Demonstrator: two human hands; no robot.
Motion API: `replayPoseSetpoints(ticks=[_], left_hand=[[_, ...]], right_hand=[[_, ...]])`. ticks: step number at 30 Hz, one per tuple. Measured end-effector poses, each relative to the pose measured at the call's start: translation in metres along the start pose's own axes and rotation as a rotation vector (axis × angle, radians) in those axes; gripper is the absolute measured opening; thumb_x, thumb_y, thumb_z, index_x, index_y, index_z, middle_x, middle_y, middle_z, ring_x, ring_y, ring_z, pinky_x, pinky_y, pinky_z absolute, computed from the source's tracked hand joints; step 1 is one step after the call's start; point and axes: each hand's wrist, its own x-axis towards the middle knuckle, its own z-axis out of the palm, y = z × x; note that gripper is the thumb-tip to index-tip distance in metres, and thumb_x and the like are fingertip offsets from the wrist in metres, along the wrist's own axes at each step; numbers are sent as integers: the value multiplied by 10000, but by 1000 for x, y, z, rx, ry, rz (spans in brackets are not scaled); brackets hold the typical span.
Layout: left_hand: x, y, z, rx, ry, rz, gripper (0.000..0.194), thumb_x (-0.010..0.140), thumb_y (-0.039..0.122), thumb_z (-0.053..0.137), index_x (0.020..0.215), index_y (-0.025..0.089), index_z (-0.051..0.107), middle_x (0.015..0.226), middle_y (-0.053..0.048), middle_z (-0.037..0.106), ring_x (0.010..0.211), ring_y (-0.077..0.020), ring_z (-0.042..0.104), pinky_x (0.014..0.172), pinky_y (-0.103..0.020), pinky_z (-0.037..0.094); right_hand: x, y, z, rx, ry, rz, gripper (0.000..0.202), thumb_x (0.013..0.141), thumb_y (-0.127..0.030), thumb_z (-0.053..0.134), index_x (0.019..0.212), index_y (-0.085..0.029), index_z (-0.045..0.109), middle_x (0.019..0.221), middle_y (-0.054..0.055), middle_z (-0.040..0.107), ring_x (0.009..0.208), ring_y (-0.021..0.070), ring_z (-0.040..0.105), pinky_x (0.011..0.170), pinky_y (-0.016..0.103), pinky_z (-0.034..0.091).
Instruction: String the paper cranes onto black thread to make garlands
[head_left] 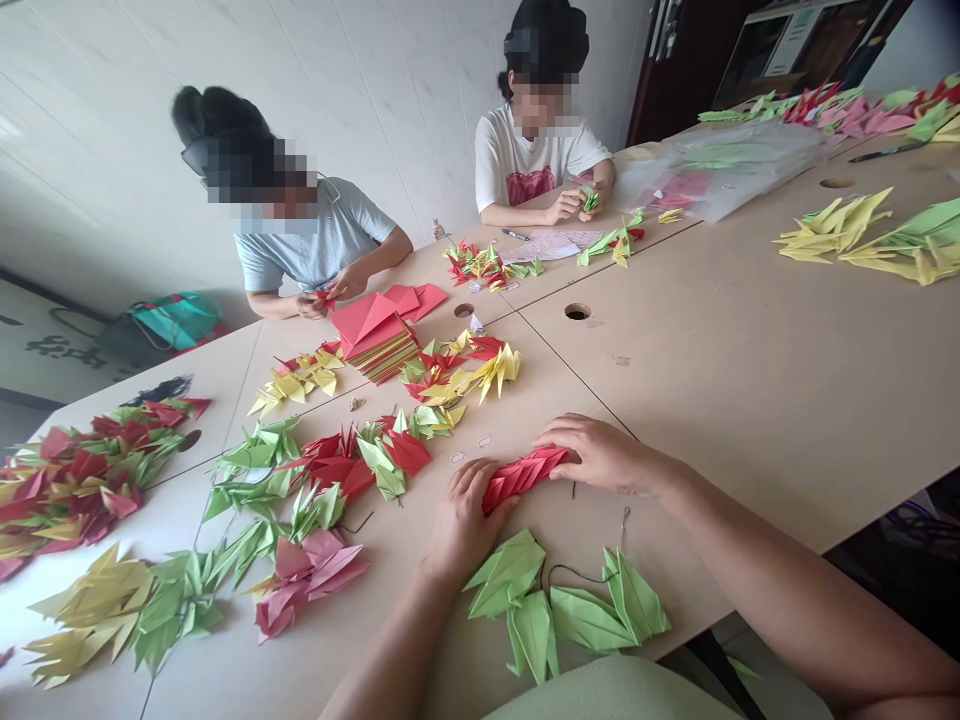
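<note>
A row of folded red paper pieces [525, 475], nested one against another, lies on the table between my two hands. My left hand [469, 515] is closed round its left end, thumb toward me. At its right end, the fingers of my right hand [604, 455] curl over the paper. Close in front of me are several green paper cranes [525, 600] on a dark cord. A thin metal needle or hook [625, 525] lies at the cord's far end. To the left of my left hand sit red folded cranes [341, 465] and green ones.
Heaps of coloured cranes [97, 470] cover the left side. A stack of paper squares [379, 350] stands before one co-worker [315, 240]; another co-worker [536, 150] folds green paper. A plastic bag [750, 165] lies at the back right. The table has a round hole [577, 312].
</note>
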Motion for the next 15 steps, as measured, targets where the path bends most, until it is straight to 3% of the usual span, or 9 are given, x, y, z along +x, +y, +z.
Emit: replayPoseSetpoints(ticks=[6,12,15], left_hand=[[0,-1,0,-9,1,-6,329,861,352,612,1144,193,567,1119,-109,664,1083,-263,599,929,-443,502],[0,1,-2,-15,-13,-19,322,859,350,614,1130,182,578,1117,-108,669,1084,-259,598,929,-430,503],[1,2,-3,-18,-25,-28,319,860,350,613,1133,188,578,1120,-102,669,1086,-256,595,924,-422,507]], right_hand=[[0,2,0,25,-2,-14,246,804,-133,675,1044,-181,698,973,57,711,952,214,625,850,333,497],[1,-5,5,18,28,-55,507,701,-232,796,1177,-159,638,1141,106,661,1087,260,570,943,387,461],[6,-9,12,11,30,-95,402,722,-198,776,1108,-162,672,1089,94,684,1046,249,582,934,386,464]])
